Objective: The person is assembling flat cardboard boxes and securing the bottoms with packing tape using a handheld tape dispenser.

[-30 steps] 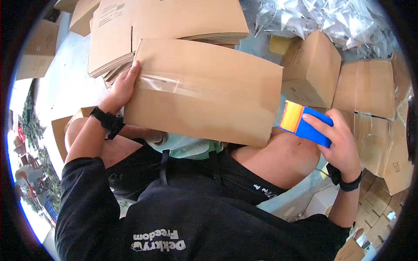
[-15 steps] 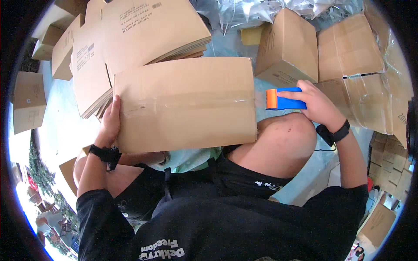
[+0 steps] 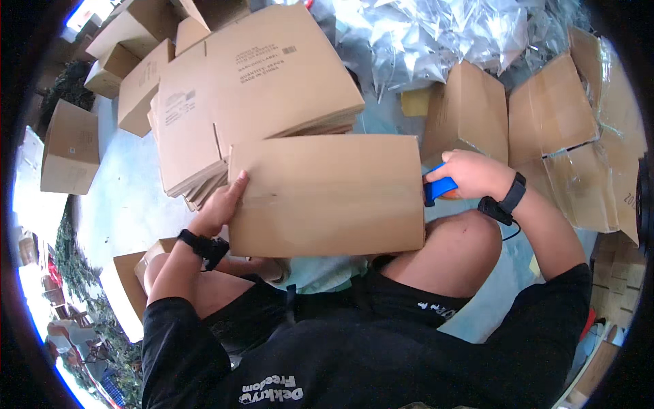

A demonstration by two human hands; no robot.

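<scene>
Box (image 3: 327, 198) held by our left grip (image 3: 221, 206); right grip (image 3: 475, 173) clasps tape dispenser (image 3: 440, 189), contact unclear; uneven pushing could twist the box loose.

Brown box (image 3: 327, 198), blue-and-orange tape dispenser (image 3: 440, 188)

A head-worn fisheye looks down on both hands (image 3: 219, 205).

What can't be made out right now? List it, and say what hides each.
Cardboard box, inside and underside: head view, hidden by its closed upper face.
Left hand, part beneath the box: head view, behind the box.
Blue tape dispenser, much of it: head view, behind the right hand.
Shiny plastic heap, far end: head view, cut off by the top edge.
</scene>
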